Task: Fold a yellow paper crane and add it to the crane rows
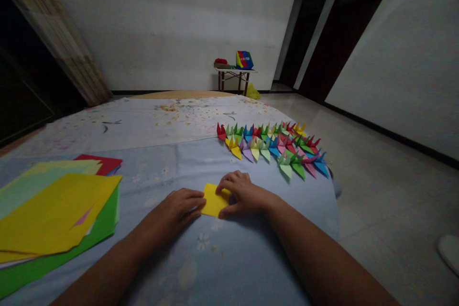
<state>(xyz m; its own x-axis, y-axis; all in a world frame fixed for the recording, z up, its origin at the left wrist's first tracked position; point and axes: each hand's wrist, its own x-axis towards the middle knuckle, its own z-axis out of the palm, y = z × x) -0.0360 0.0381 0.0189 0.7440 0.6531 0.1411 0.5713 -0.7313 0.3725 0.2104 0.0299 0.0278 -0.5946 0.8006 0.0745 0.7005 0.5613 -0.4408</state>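
The left hand (pixel 181 208) and right hand (pixel 244 195) sit close together on a pale blue sheet (pixel 158 177), fingers curled, with a folded piece of yellow paper (pixel 214 200) held flat between them. The left fingertips press its near edge; the right hand lies over its far corner. Ahead of the right hand stand rows of colourful origami cranes (pixel 268 146), and left of the left hand lies a stack of coloured paper sheets (pixel 57 213).
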